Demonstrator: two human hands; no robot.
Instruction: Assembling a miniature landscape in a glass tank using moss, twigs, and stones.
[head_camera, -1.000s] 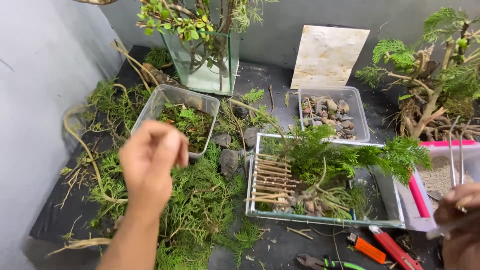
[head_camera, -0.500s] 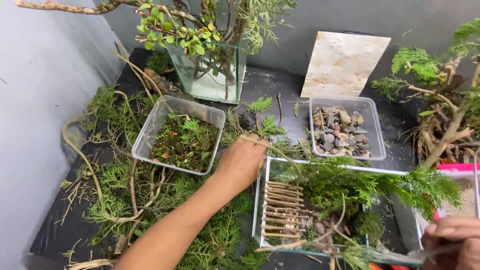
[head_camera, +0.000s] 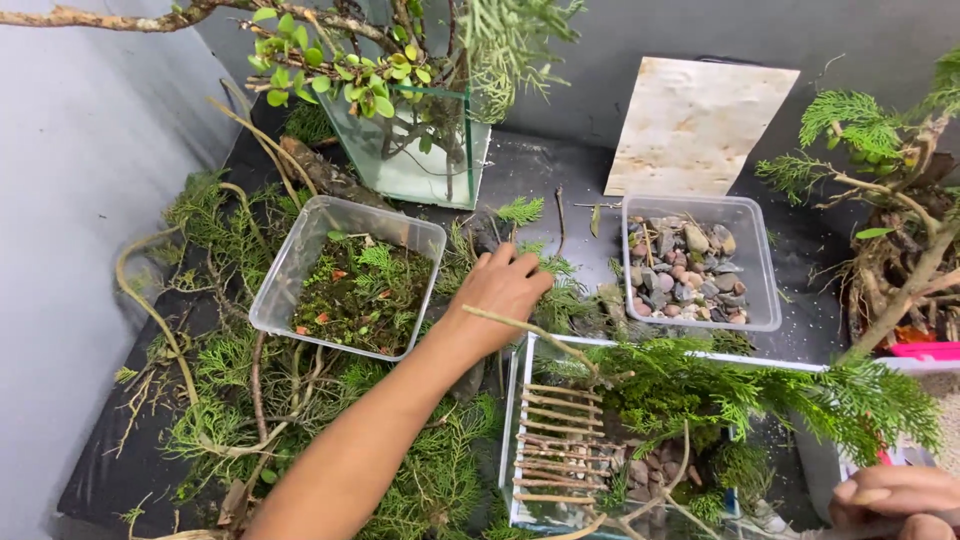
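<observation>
The right hand (head_camera: 895, 500) is cut off by the frame's edge at 5 o'clock; what it grips cannot be told. The fingertips of the left hand (head_camera: 503, 290) are buried in green sprigs (head_camera: 555, 290). The shrub (head_camera: 890, 230) at 3 o'clock is cropped.

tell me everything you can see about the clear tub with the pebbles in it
The pebble tub is a clear, thin-walled plastic box, rectangular with rounded corners and a rolled rim, open on top with no lid in view. It sits upright on the dark mat, in front of a pale leaning board and behind the glass tank with green sprigs. Small grey, brown and tan pebbles cover its floor in a shallow layer. No hand touches it; the left hand lies apart from it, over loose greenery.
</observation>
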